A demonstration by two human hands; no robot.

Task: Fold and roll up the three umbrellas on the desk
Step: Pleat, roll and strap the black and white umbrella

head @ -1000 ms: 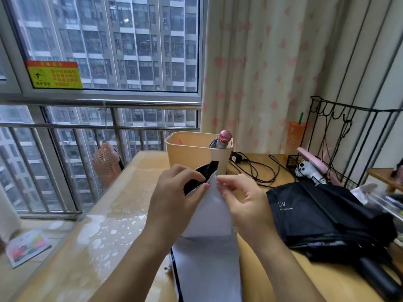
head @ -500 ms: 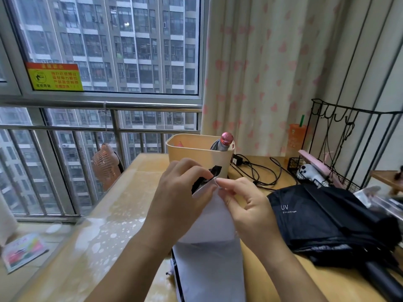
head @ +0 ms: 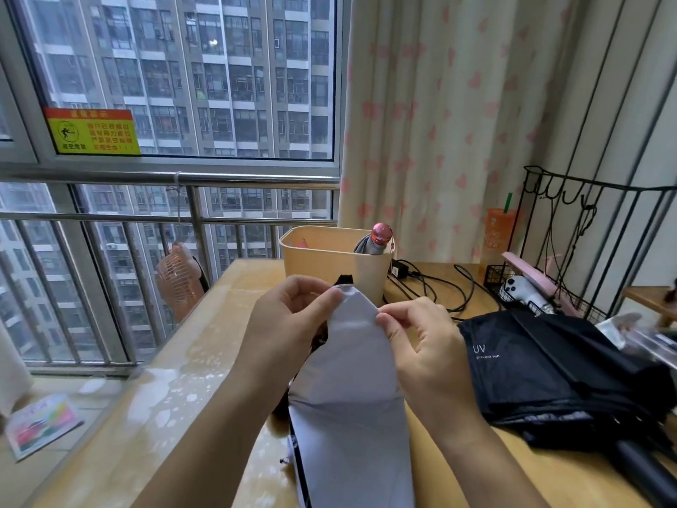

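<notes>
A pale lilac umbrella with a black lining is held up over the desk, one canopy panel stretched toward me. My left hand pinches the panel's top left edge and my right hand pinches its top right edge. A small black tab pokes out above the panel's tip. A black umbrella printed "UV" lies unrolled on the desk to the right, its handle near the front right edge. A rolled grey umbrella with a pink cap stands in the beige bin.
Black cables and a charger lie behind my right hand. A black wire rack at the right holds a white device and pink items. An orange cup stands by the curtain. A pink fan sits left of the desk, beside the window railing.
My hands moved apart along the panel's top edge, spreading it wider. The black tab, earlier sticking out between my fingers, is now mostly hidden behind the lilac fabric.
</notes>
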